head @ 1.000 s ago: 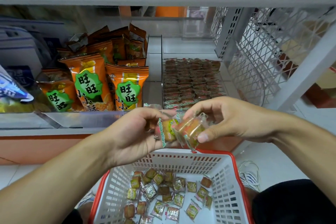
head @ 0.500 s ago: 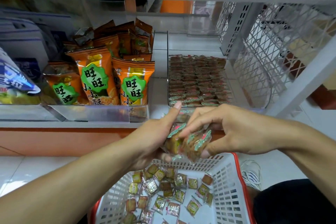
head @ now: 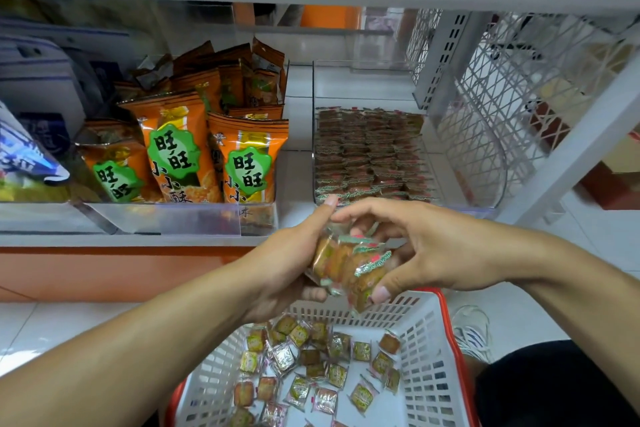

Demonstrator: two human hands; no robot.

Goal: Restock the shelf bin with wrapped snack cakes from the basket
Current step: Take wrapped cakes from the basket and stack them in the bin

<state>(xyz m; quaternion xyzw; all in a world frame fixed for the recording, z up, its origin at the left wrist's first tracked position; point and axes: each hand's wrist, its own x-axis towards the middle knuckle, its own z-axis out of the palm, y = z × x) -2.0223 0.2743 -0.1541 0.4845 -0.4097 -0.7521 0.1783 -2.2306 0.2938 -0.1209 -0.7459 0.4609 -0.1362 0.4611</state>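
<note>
Wrapped snack cakes, a short stack of perhaps four or five, are held upright between both hands above the far rim of the white basket. The left hand cups the stack with fingers curled; the right hand pinches it, thumb underneath. More cakes lie loose on the basket floor, and rows fill the clear shelf bin at the shelf's front edge.

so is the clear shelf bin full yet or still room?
Still room. The clear bin holds rows of snack cakes in its front part only; the back part shows bare floor.
</note>
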